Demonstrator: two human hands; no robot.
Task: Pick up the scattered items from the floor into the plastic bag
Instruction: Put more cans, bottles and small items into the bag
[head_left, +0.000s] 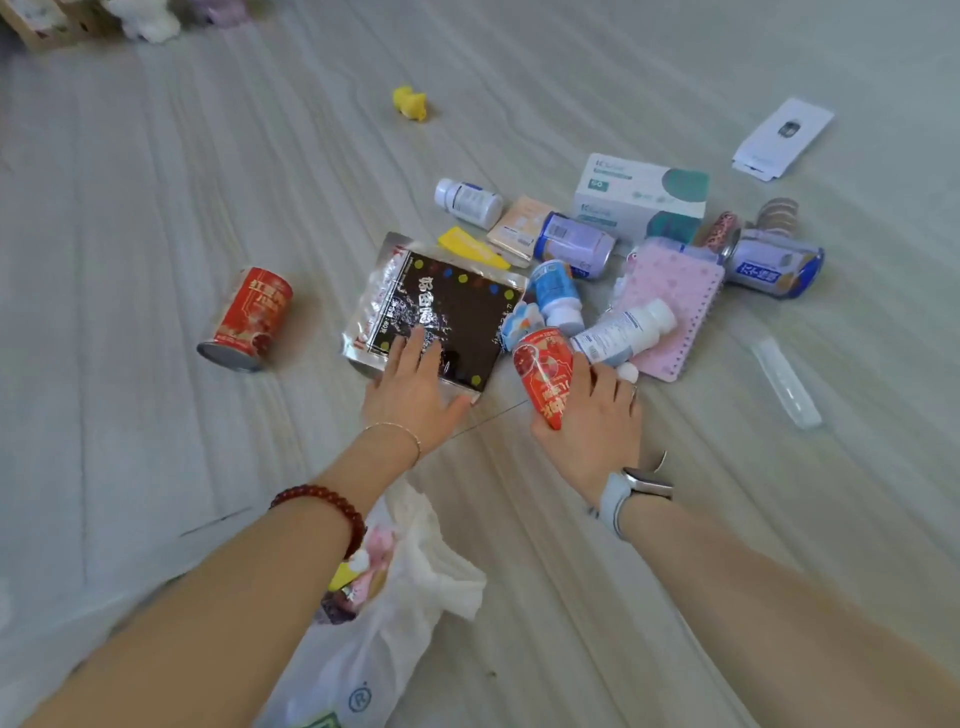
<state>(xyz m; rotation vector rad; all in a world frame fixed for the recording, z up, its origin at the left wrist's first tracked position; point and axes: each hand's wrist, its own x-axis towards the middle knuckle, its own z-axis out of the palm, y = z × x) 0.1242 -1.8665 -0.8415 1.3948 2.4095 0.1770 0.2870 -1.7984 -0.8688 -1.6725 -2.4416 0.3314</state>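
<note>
floor (156, 260): pale, wood-grained, it carries nearly everything; the items lie in one loose heap ahead of the person, with a few strays well apart, so both hands can work the heap without shifting.
plastic bag (395, 613): white and crumpled, it lies on the floor between the forearms, mouth gaping toward the heap; a few colourful things already sit inside; kept this close, I judge, so each pickup is a short drop.
mask box (641, 200): white and teal, at the far side of the heap, flat on the floor; untouched.
foil pouch (441, 306): black and silver with coloured dots, lying flat at the heap's left edge; being flat, it probably needs an edge lifted before it can be gripped.
pink notebook (670, 306): spiral-bound, on the right of the heap, a white bottle (623, 330) lying across it.
left hand (413, 387): fingers straight and spread, palm down on the near corner of the foil pouch; it presses rather than grips, likely to slide or pin the pouch.
right hand (592, 421): fingers and thumb curled round a red can (545, 374), which is tilted with its far end toward the heap; whether it has left the floor I cannot tell.
second red can (249, 319): on its side, alone, well left of the pouch; rolled clear, by the look of it.
yellow toy (410, 104): small, far off beyond the heap; a long reach.
</note>
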